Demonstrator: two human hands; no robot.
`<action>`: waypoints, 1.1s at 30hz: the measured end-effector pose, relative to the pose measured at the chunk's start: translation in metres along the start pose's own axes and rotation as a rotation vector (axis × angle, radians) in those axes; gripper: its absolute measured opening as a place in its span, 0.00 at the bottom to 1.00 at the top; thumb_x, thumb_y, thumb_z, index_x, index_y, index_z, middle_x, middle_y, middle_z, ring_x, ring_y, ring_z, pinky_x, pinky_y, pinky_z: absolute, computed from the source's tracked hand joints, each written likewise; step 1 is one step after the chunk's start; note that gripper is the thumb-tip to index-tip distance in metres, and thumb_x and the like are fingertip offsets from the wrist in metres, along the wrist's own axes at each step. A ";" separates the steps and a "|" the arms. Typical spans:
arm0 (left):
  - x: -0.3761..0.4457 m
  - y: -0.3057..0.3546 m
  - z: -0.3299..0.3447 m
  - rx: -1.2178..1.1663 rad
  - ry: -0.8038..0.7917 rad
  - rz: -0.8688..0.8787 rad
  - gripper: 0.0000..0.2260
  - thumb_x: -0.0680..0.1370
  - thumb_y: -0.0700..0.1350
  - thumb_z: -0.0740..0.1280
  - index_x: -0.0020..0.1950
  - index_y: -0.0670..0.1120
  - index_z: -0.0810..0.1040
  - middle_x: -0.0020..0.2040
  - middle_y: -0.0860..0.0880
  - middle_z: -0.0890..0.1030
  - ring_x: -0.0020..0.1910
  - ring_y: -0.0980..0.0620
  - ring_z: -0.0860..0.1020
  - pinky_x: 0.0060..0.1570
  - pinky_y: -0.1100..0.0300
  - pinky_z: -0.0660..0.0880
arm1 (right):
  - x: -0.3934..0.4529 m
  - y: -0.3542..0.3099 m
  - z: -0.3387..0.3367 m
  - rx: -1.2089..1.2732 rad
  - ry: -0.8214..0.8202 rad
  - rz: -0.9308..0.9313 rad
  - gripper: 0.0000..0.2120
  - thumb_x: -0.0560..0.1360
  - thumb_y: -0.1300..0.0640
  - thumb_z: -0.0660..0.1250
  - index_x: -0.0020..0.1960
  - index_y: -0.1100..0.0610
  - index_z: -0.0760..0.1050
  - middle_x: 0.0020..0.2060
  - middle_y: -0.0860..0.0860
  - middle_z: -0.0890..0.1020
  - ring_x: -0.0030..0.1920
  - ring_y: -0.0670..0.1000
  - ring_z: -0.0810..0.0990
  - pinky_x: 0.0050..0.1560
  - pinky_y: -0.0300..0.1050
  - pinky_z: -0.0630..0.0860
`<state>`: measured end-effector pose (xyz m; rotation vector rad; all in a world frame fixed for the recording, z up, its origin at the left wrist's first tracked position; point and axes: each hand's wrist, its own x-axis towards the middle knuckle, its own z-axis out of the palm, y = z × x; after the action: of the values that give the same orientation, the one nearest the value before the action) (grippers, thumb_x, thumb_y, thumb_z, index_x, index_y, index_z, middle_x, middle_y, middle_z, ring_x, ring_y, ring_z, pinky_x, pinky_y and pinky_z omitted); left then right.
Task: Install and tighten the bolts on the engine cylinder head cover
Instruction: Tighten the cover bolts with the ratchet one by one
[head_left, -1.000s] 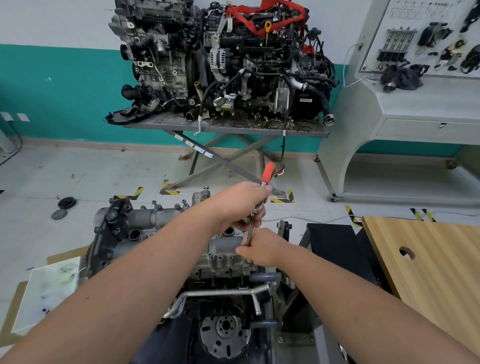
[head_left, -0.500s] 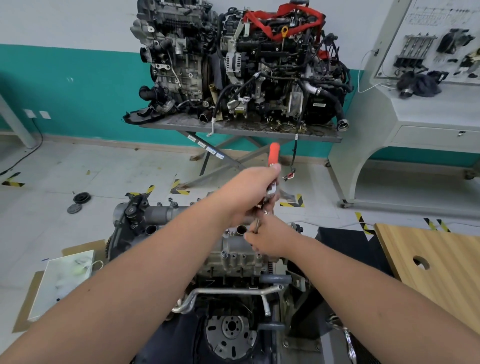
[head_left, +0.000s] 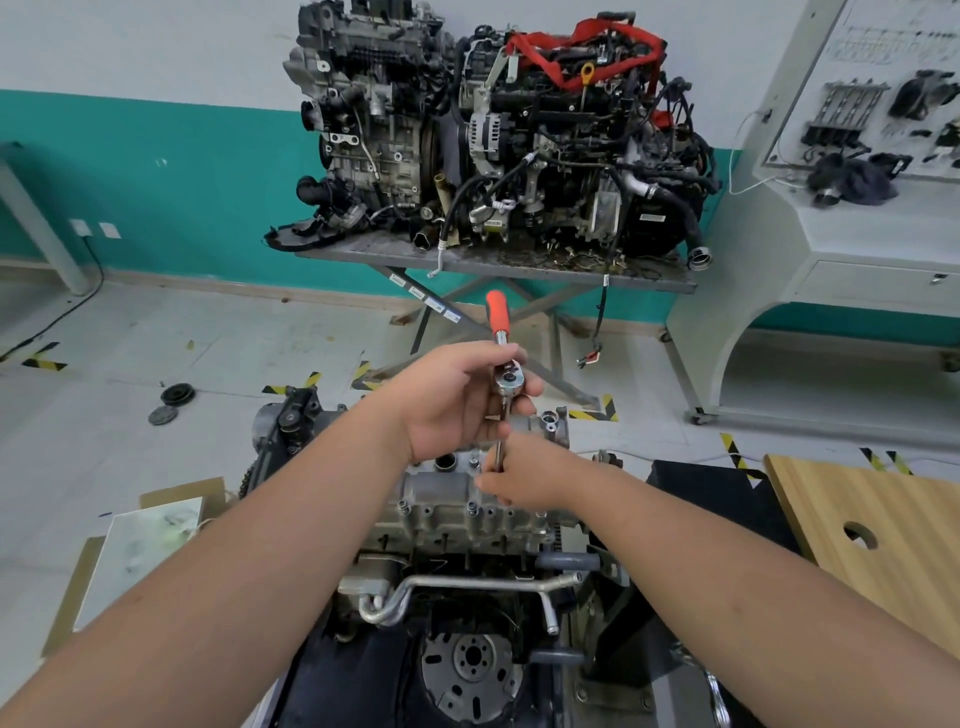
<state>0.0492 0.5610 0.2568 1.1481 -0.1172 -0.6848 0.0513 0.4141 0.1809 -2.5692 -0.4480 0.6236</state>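
at frame centre the left hand (head_left: 457, 400) grips the stiff steel ratchet (head_left: 506, 376) by its head while the right hand (head_left: 524, 480) pinches its slim extension (head_left: 501, 447), likely slippery, above the cylinder head cover (head_left: 447, 493).

Steel table (head_left: 363, 255) w/ 2 engines (head_left: 498, 135).

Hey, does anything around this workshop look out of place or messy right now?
Two round black parts lie loose on the floor, left of the engine being worked on. A dark rag sits bunched on the white console. Otherwise nothing stands out.
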 end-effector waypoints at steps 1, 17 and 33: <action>-0.003 0.000 -0.005 -0.056 -0.027 0.007 0.04 0.77 0.48 0.65 0.50 0.50 0.76 0.43 0.48 0.83 0.39 0.52 0.81 0.34 0.59 0.76 | 0.003 -0.003 0.001 0.010 0.003 -0.004 0.15 0.80 0.53 0.64 0.39 0.61 0.76 0.33 0.57 0.80 0.32 0.51 0.75 0.38 0.47 0.75; -0.010 -0.017 -0.029 -0.231 -0.014 0.028 0.08 0.73 0.40 0.63 0.50 0.46 0.77 0.46 0.44 0.84 0.42 0.48 0.84 0.35 0.58 0.80 | 0.020 -0.007 0.021 -0.031 -0.058 -0.003 0.14 0.80 0.51 0.65 0.43 0.60 0.81 0.37 0.55 0.85 0.39 0.55 0.84 0.48 0.52 0.82; -0.012 -0.018 -0.032 -0.227 0.000 0.040 0.08 0.73 0.40 0.64 0.51 0.44 0.77 0.42 0.44 0.83 0.37 0.48 0.82 0.34 0.59 0.80 | 0.032 -0.002 0.027 0.035 -0.132 0.069 0.16 0.79 0.50 0.64 0.43 0.61 0.81 0.36 0.53 0.86 0.39 0.54 0.86 0.41 0.50 0.84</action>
<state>0.0452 0.5894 0.2309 0.9256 -0.0599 -0.6451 0.0645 0.4386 0.1491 -2.5291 -0.3900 0.8222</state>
